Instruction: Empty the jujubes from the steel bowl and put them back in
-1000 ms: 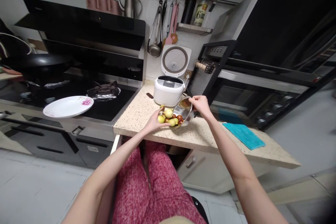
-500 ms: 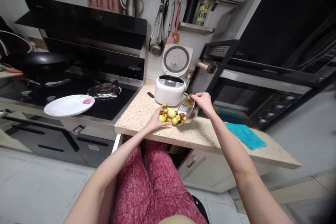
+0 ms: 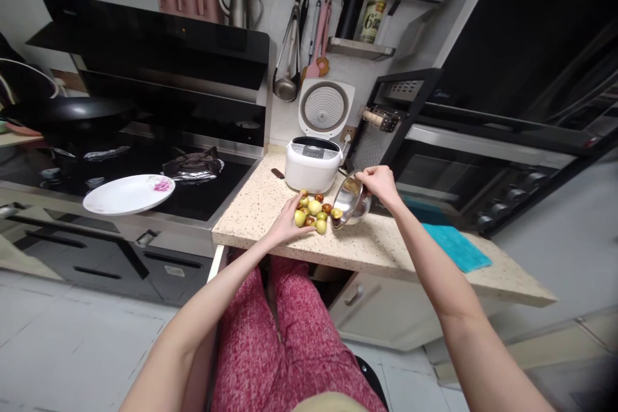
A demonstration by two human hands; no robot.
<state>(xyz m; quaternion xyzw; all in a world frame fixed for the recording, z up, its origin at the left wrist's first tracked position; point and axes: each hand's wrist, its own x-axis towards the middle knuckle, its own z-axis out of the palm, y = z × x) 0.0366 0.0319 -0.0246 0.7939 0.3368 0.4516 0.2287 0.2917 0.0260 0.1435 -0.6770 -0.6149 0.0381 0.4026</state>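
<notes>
My right hand [image 3: 379, 183] grips the rim of a small steel bowl [image 3: 348, 201], tipped steeply toward the left. Several small green and red-brown fruits [image 3: 313, 211] lie in a pile on the speckled countertop [image 3: 367, 244] at the bowl's mouth; one fruit still sits at the bowl's lip. My left hand [image 3: 286, 223] is cupped against the left side of the pile, fingers curved and apart, touching the fruits without clasping any.
A white rice cooker [image 3: 313, 162] with its lid up stands just behind the fruits. A teal cloth [image 3: 456, 246] lies to the right. An oven [image 3: 483, 129] stands at the back right. A white flowered plate [image 3: 126, 194] rests on the black stove [image 3: 145, 174] to the left.
The bowl has tilted further and drawn back to the right. The fruits have spilled out of it onto the countertop beside my left hand.
</notes>
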